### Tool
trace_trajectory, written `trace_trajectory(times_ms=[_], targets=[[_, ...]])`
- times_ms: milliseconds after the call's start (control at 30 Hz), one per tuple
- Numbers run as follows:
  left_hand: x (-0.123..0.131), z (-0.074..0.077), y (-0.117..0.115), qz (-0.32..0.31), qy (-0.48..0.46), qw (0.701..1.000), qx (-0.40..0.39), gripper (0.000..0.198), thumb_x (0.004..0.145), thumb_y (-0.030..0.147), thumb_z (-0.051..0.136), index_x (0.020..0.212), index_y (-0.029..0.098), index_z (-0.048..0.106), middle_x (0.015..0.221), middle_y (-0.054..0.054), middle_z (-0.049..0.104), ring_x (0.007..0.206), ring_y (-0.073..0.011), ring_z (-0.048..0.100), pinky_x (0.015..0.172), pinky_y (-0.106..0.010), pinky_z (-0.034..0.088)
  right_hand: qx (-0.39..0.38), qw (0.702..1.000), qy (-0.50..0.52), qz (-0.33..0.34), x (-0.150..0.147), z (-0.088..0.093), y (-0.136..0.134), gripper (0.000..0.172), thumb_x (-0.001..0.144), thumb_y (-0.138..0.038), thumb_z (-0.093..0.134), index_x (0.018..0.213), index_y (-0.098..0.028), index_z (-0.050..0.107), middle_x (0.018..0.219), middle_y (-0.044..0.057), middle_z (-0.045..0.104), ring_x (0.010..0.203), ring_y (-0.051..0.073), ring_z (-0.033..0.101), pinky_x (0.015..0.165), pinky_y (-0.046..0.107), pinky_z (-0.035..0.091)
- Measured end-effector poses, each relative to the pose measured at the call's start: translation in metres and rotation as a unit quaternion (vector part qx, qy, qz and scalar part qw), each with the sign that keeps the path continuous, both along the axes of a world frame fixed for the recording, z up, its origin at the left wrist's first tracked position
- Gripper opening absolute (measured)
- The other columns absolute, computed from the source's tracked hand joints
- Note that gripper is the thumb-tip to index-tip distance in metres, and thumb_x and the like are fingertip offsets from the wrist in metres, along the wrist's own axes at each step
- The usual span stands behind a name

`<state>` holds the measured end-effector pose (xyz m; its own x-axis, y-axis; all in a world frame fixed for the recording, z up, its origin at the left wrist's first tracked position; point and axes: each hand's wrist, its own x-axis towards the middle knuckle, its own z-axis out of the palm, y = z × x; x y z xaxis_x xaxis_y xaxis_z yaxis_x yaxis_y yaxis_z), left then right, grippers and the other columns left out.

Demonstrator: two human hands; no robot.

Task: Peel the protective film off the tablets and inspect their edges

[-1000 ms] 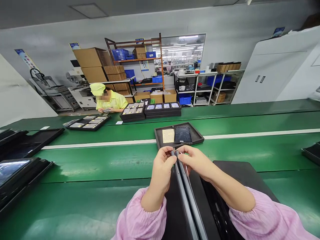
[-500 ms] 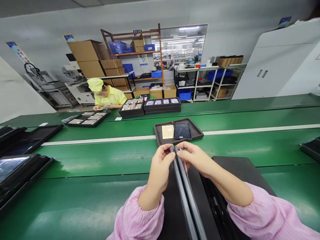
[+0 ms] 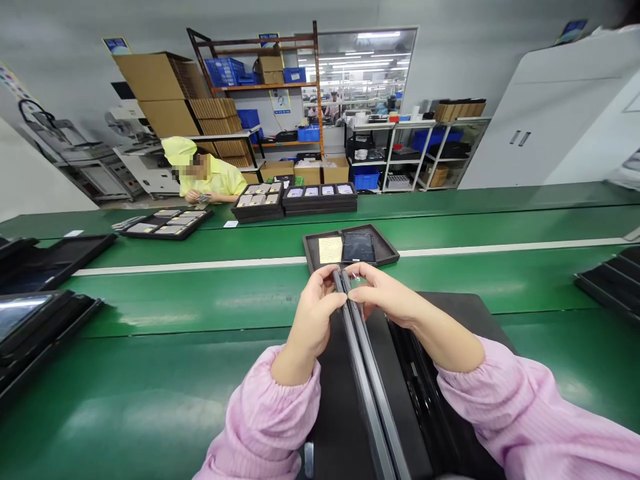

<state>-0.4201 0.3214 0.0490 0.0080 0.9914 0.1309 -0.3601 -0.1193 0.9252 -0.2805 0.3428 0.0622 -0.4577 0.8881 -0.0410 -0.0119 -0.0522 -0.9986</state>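
Two thin grey tablets (image 3: 367,380) stand on edge side by side, running from my chest out to my fingers. My left hand (image 3: 311,313) pinches the far end of the left one. My right hand (image 3: 385,297) pinches the far end of the right one, with a small clear bit at the fingertips that I cannot make out. Under them lies a black tray (image 3: 450,313). Just beyond my fingers a shallow black tray (image 3: 387,252) holds a dark phone (image 3: 358,247) and a beige perforated card (image 3: 331,249).
A green conveyor belt (image 3: 200,300) with a white line runs left to right. Black trays sit at far left (image 3: 45,313) and far right (image 3: 607,280). Across the belt a person in yellow (image 3: 205,177) works beside stacked trays of devices (image 3: 295,200). Shelves and boxes stand behind.
The camera has tipped slightly, so everything sits higher in view. My hands keep the same pinch on the two tablets, shifted a little away from me.
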Motion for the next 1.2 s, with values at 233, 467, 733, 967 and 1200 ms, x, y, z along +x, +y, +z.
trace_trajectory(times_ms=[233, 467, 733, 967, 1200], targets=[[0.001, -0.003, -0.002, -0.023, 0.011, 1.000, 0.007, 0.058, 0.050, 0.017, 0.066, 0.107, 0.020, 0.055, 0.104, -0.004, 0.061, 0.112, -0.0258, 0.052, 0.099, -0.039, 0.038, 0.013, 0.999, -0.009, 0.028, 0.009, -0.003, -0.002, 0.058, 0.059, -0.028, 0.067, 0.113, -0.020, 0.046, 0.074, -0.002, 0.058, 0.066, 0.014, 0.056, 0.050, 0.022, 0.047], [0.004, -0.004, 0.001, -0.027, 0.029, 0.999, 0.028, 0.057, 0.052, 0.021, 0.068, 0.108, 0.019, 0.055, 0.104, -0.005, 0.061, 0.108, -0.0254, 0.054, 0.098, -0.039, 0.040, 0.040, 0.999, 0.019, 0.021, 0.013, -0.004, -0.004, 0.050, 0.063, -0.025, 0.066, 0.111, -0.021, 0.051, 0.091, 0.002, 0.062, 0.072, 0.014, 0.060, 0.050, 0.020, 0.050], [0.013, -0.005, 0.004, -0.024, 0.032, 0.998, 0.038, 0.059, 0.054, 0.023, 0.065, 0.111, 0.019, 0.051, 0.116, -0.008, 0.061, 0.121, -0.0291, 0.050, 0.104, -0.042, 0.036, 0.062, 0.997, 0.024, -0.026, 0.014, -0.002, -0.009, 0.054, 0.061, -0.024, 0.064, 0.114, -0.018, 0.054, 0.122, 0.008, 0.054, 0.077, 0.013, 0.057, 0.047, 0.018, 0.049], [0.024, -0.027, -0.010, 0.054, 0.147, 0.979, 0.131, 0.063, 0.076, 0.035, 0.060, 0.133, 0.015, 0.041, 0.146, -0.015, 0.039, 0.137, -0.0266, 0.034, 0.113, -0.042, 0.024, 0.127, 0.980, 0.035, -0.146, 0.024, -0.021, -0.049, 0.075, 0.065, -0.031, 0.066, 0.135, -0.023, 0.041, 0.149, 0.008, 0.033, 0.099, 0.020, 0.057, 0.079, 0.032, 0.054], [0.024, -0.090, -0.066, 0.043, 0.271, 0.836, 0.476, 0.056, 0.092, 0.045, 0.038, 0.145, 0.029, 0.031, 0.157, -0.010, 0.021, 0.144, -0.0305, 0.015, 0.116, -0.053, 0.007, 0.292, 0.930, 0.077, -0.208, 0.009, -0.094, -0.102, 0.059, 0.090, -0.060, 0.036, 0.135, -0.023, 0.044, 0.150, 0.008, 0.034, 0.140, 0.024, 0.027, 0.117, 0.044, 0.020]])
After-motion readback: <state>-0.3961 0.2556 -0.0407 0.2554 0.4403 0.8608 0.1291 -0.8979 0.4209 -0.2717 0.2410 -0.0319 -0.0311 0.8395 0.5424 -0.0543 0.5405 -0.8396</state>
